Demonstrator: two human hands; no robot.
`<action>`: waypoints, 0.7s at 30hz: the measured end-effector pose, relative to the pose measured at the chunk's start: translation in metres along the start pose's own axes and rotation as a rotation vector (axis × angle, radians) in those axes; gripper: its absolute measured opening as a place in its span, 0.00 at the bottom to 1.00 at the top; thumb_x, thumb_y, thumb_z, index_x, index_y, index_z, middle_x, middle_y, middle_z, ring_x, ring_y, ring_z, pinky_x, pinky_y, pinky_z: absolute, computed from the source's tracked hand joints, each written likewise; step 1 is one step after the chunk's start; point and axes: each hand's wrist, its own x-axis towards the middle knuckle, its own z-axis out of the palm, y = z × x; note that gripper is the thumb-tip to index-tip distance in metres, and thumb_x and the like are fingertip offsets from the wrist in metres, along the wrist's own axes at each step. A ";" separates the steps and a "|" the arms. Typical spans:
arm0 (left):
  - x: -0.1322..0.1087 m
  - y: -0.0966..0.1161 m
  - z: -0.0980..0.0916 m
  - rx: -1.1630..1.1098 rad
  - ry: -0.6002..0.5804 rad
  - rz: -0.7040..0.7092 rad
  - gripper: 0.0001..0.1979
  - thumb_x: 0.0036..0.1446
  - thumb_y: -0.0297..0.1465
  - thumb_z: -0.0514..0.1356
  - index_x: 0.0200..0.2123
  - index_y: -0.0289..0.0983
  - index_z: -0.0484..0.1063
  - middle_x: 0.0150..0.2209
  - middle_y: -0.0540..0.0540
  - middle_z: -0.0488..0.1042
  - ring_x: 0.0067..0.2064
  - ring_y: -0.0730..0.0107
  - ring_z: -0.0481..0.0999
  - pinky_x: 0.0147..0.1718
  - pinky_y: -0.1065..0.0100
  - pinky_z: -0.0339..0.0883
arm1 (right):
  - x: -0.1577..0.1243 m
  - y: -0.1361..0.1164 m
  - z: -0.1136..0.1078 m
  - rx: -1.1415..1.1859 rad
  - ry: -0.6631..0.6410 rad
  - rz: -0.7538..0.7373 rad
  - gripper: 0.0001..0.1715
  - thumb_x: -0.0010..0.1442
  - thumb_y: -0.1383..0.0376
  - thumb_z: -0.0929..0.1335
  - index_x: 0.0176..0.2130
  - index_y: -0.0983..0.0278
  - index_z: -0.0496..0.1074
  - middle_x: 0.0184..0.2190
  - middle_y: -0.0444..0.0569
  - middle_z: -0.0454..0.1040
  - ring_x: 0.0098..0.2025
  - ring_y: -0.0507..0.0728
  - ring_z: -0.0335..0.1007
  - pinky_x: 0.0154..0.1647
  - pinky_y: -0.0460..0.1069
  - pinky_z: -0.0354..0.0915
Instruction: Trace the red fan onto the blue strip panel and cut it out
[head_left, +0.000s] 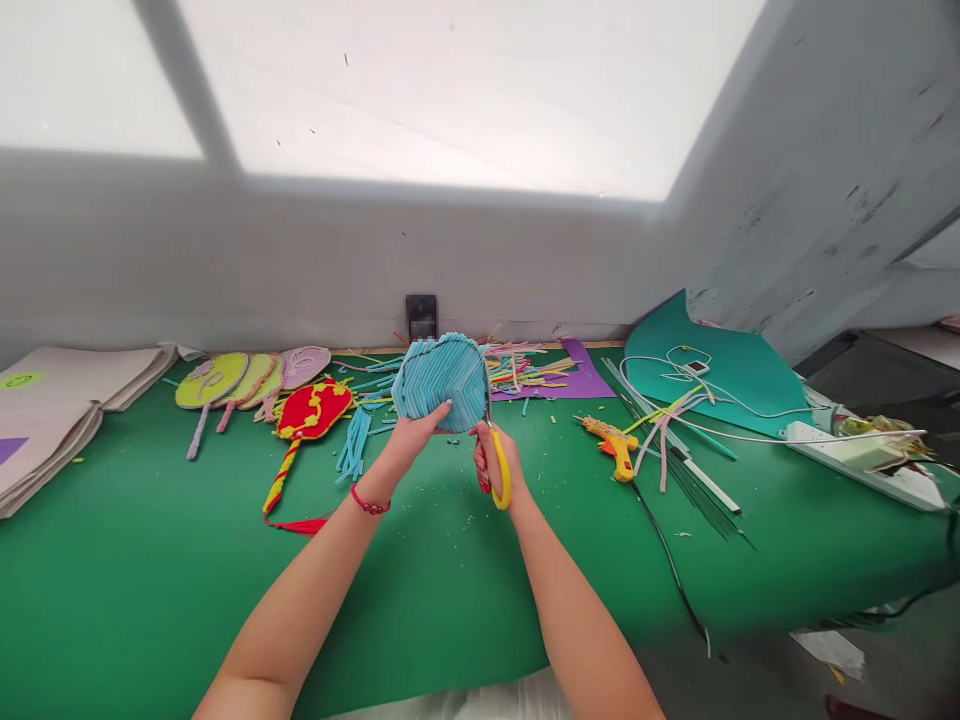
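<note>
The left hand [417, 438] pinches a blue striped panel [448, 375] in its fingers above the bench [450, 610]; at the panel's right edge, the right hand's [511, 458] fingers hold yellow-handled scissors [504, 472]. Left of the panel lies a red fan [313, 408].

Left hand [415, 436]: most fingers hidden behind blue disc [442, 378]; black device [421, 312]: front blurred; sheets [97, 372]: cropped left.

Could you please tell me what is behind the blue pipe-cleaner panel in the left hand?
Beyond the blue panel, a dark rectangular device shows above its top edge, and multicoloured pipe cleaners show past its right side. Whatever lies directly behind is covered.
</note>
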 end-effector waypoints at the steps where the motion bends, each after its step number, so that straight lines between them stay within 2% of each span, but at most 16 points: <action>1: 0.000 0.000 0.000 0.004 0.007 -0.007 0.32 0.50 0.32 0.66 0.59 0.39 0.65 0.58 0.41 0.68 0.55 0.52 0.72 0.45 0.53 0.76 | 0.000 0.000 0.000 -0.004 -0.003 0.002 0.28 0.54 0.40 0.65 0.33 0.61 0.64 0.13 0.34 0.55 0.10 0.46 0.46 0.07 0.42 0.49; 7: 0.002 0.001 -0.002 -0.011 0.020 -0.005 0.33 0.50 0.31 0.66 0.60 0.40 0.63 0.58 0.42 0.69 0.55 0.53 0.72 0.44 0.55 0.76 | 0.001 -0.001 0.000 -0.008 -0.067 -0.001 0.31 0.53 0.36 0.62 0.34 0.60 0.63 0.13 0.34 0.53 0.11 0.46 0.46 0.09 0.42 0.51; 14: 0.001 0.003 -0.002 -0.025 -0.009 0.006 0.34 0.51 0.31 0.65 0.61 0.41 0.62 0.57 0.42 0.70 0.56 0.52 0.71 0.44 0.54 0.77 | -0.002 -0.003 0.000 0.034 -0.091 -0.051 0.31 0.53 0.34 0.61 0.30 0.59 0.56 0.15 0.36 0.59 0.13 0.47 0.52 0.13 0.43 0.57; 18: 0.002 0.004 -0.001 0.002 0.043 -0.031 0.33 0.50 0.30 0.66 0.60 0.41 0.63 0.57 0.42 0.71 0.56 0.52 0.71 0.46 0.54 0.75 | 0.001 -0.001 -0.001 0.024 -0.108 -0.062 0.32 0.53 0.34 0.60 0.31 0.59 0.56 0.17 0.37 0.61 0.14 0.47 0.54 0.14 0.43 0.58; 21: 0.002 0.002 -0.002 0.026 0.018 -0.037 0.33 0.50 0.31 0.67 0.59 0.41 0.65 0.57 0.42 0.71 0.57 0.52 0.70 0.48 0.53 0.74 | 0.003 0.001 -0.003 0.016 -0.102 -0.076 0.32 0.53 0.34 0.60 0.30 0.59 0.57 0.18 0.37 0.62 0.14 0.47 0.55 0.14 0.44 0.58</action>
